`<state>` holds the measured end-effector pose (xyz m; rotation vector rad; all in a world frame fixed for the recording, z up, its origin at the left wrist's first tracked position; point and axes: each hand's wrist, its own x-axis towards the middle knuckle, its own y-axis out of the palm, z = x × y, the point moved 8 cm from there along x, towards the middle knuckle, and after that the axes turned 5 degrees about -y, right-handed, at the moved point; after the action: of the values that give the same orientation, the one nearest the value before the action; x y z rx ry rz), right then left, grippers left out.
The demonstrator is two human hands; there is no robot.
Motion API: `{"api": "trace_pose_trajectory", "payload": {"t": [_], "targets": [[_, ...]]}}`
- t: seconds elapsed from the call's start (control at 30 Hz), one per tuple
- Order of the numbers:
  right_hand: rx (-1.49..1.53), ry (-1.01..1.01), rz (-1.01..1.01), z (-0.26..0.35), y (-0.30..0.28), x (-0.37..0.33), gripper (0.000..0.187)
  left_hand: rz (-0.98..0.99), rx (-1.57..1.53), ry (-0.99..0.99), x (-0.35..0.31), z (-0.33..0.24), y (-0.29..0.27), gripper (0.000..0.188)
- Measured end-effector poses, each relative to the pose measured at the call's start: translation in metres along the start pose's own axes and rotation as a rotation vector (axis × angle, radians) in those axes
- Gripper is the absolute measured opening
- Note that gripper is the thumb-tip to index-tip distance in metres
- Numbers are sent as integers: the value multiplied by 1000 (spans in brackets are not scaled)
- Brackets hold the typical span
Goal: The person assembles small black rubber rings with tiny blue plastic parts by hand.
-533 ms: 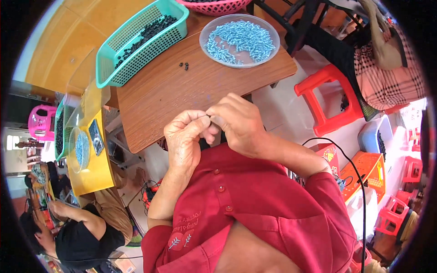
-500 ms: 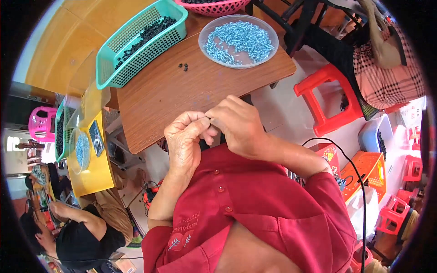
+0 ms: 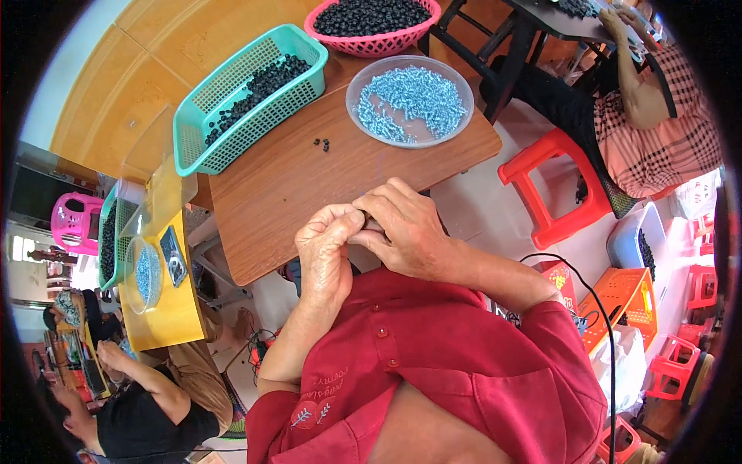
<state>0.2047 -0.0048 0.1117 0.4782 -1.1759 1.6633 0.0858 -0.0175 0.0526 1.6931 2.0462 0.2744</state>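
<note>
A small, dark, rounded piece (image 3: 365,220), mostly hidden, its degree of finish unreadable, is clamped in the fingertips of the left hand (image 3: 326,241) at the near edge of the brown wooden desk (image 3: 270,209), the right hand (image 3: 408,233) being curled against it, grip unclear, while loose black pieces (image 3: 325,145) are left untouched towards the far edge.

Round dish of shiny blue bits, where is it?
In the head view, the round dish sits at the far right part of the wooden table, beyond the right hand, with pink basket behind it, green basket to its left.
</note>
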Motion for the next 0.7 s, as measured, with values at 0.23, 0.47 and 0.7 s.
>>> {"api": "trace_pose_trajectory", "payload": {"t": [0.23,0.47,0.7], "targets": [[-107,-94,38,-6,21,22,35,-20,-71,17,20,-9,-19,6],[-178,-190,19,-16,27,39,25,30,-36,-57,29,-21,-16,18],[-151,-223,48,-20,38,40,31,122,0,-20,32,-21,-22,23]]}}
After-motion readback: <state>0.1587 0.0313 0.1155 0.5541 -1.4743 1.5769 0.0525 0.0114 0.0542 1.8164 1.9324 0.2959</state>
